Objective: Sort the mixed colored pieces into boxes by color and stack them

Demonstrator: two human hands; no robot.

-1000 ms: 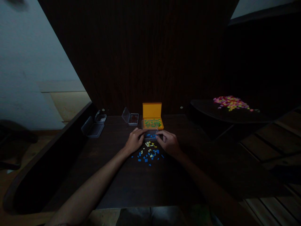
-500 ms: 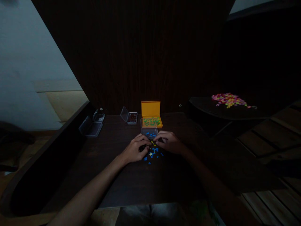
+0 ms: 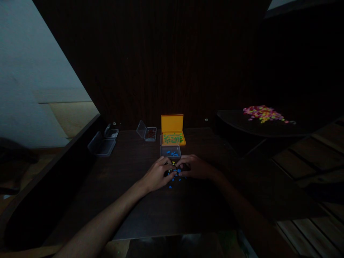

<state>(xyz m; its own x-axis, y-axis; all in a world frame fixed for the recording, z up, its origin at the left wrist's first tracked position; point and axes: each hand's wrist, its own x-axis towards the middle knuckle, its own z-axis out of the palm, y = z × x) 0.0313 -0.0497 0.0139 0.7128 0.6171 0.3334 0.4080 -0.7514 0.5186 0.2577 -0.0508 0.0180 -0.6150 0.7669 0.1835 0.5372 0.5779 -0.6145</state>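
My left hand (image 3: 158, 173) is bent over a loose pile of tiny blue pieces (image 3: 170, 187) and yellow pieces (image 3: 173, 163) on the dark table. Its thumb and forefinger come close together in a pinch; whatever is between them is too small to name. From the other side my right hand (image 3: 195, 167) reaches to the same pile, fingers curled and tips drawn together near the left fingertips. Just beyond the hands stands a clear plastic box (image 3: 163, 151), lid up, with several blue pieces inside.
Behind it, an open yellow box (image 3: 172, 123) shows green pieces. A clear box with dark reddish bits (image 3: 151, 134) stands left of that. Two more clear boxes (image 3: 103, 147) (image 3: 111, 133) lie open at far left. Colourful small pieces (image 3: 264, 113) are heaped on a side shelf at right.
Both hands have shifted slightly toward me, and the fingertips have closed in over the blue pieces. More of the clear box is uncovered. The view has moved a little.
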